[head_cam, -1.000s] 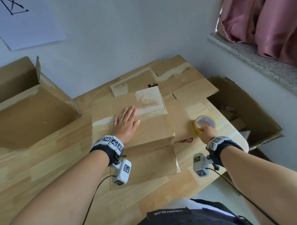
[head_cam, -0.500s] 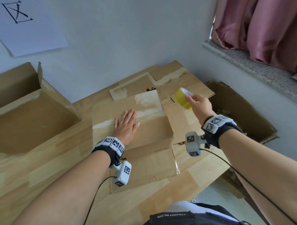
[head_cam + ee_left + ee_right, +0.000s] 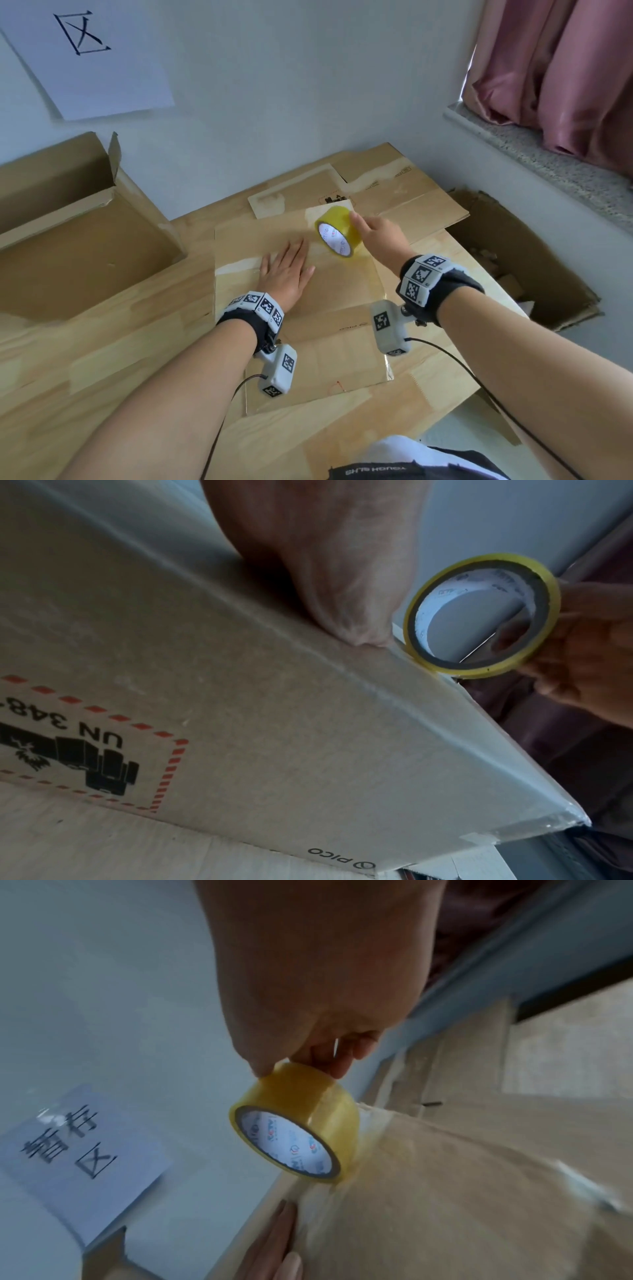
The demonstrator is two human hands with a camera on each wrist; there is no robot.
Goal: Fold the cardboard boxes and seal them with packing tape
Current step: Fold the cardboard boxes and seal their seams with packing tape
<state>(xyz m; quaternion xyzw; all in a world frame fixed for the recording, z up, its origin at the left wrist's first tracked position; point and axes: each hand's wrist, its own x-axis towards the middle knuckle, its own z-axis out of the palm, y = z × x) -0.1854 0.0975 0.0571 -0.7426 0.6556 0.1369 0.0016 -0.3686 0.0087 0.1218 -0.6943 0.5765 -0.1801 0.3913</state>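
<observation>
A folded cardboard box stands on the wooden table, its top flaps closed. My left hand lies flat on the top, fingers straight, pressing down by the seam; its palm shows from below in the left wrist view. My right hand pinches a yellow roll of packing tape on edge just above the box top, close to my left fingertips. The roll hangs from thumb and fingers in the right wrist view. In the left wrist view the roll sits past the box edge.
A large open cardboard box sits at the left of the table. Flattened cardboard sheets lie behind the folded box. Another open box stands on the floor to the right, under a stone sill with pink curtains. A paper sign hangs on the wall.
My right hand picked the tape roll up from the table's right edge and carried it left, over the box top beside my left hand. The left hand stayed pressed flat.
</observation>
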